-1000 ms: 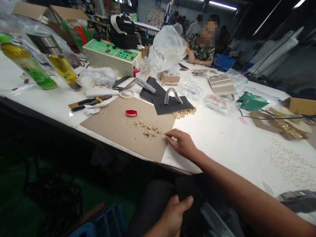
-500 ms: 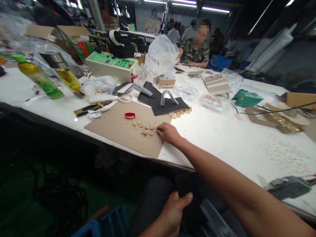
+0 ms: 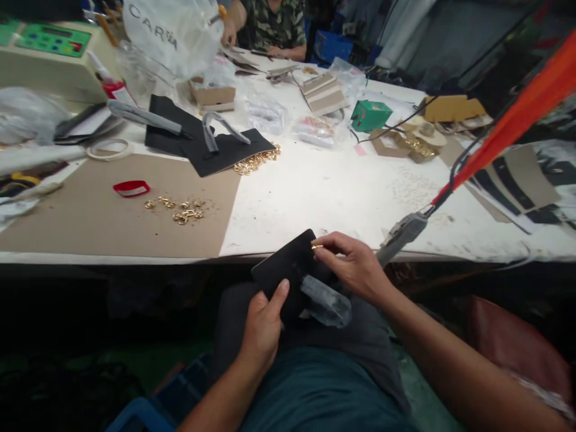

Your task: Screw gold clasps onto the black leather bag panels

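Note:
Over my lap, my left hand (image 3: 265, 321) grips a black bag panel (image 3: 285, 264) with its thumb on top. A plastic-wrapped handle (image 3: 326, 300) sticks out from this panel. Between the thumb and fingertips of my right hand (image 3: 348, 258) is a small gold-coloured metal piece, right at the panel's upper corner. Several gold metal fittings (image 3: 182, 213) lie scattered on a brown board (image 3: 90, 222) on the table. Farther back, another black panel with a wrapped handle (image 3: 229, 153) rests against a pile of gold fittings (image 3: 256, 161).
A red band (image 3: 131, 188) and a tape roll (image 3: 109, 149) lie at left. To the right, a grey tool (image 3: 402, 234) hangs on an orange strap near the table edge. A green box (image 3: 371, 115) stands farther back. Across the table sits a person in camouflage (image 3: 274, 27).
My right hand has left the fittings on the brown board and come to the black panel with a gold piece. The panel is now raised, and the view has turned right and down.

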`<control>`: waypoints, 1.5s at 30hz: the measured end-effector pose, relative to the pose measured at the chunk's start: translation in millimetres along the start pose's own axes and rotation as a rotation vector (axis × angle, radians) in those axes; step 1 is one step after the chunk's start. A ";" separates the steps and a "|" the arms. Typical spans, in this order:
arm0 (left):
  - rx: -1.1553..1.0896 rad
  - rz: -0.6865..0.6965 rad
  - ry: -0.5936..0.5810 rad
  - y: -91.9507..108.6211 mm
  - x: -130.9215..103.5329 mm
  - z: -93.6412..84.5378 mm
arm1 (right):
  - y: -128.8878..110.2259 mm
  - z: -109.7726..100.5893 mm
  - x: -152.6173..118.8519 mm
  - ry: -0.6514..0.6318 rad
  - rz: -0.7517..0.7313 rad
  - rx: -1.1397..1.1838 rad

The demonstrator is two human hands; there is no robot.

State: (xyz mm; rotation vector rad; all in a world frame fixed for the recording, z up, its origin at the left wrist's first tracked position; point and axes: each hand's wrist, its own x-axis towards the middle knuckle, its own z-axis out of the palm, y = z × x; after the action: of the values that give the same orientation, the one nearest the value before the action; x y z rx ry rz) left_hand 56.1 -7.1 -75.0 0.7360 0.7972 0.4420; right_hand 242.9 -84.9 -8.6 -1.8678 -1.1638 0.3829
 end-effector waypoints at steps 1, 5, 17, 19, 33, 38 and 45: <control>0.035 0.019 0.010 -0.8 0.0 3.5 | 4.3 -1.3 -15.5 0.005 0.002 -0.012; 0.180 0.082 0.008 -6.2 -1.6 18.9 | 17.8 1.1 -46.8 0.045 -0.009 0.038; 0.533 0.225 0.040 -12.4 -17.8 48.3 | 29.5 -13.4 -58.5 0.121 -0.015 0.055; 0.570 0.232 0.042 -11.6 -20.8 52.8 | 31.8 -14.7 -60.1 0.121 -0.025 0.048; 0.642 0.300 0.022 -18.0 -31.8 57.9 | 25.3 -13.7 -67.7 0.138 -0.015 -0.081; 0.650 0.339 0.002 -16.1 -31.7 56.6 | 22.4 -7.1 -65.4 0.218 -0.028 -0.074; 0.648 0.350 0.030 -12.2 -38.4 56.2 | 8.7 -1.5 -66.3 0.338 -0.135 -0.190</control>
State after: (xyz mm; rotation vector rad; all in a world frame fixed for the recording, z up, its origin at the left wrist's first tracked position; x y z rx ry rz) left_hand 76.4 -62.3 -38.7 1.4889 0.8484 0.5118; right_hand 214.7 -142.8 -26.6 -1.9098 -1.1126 -0.1209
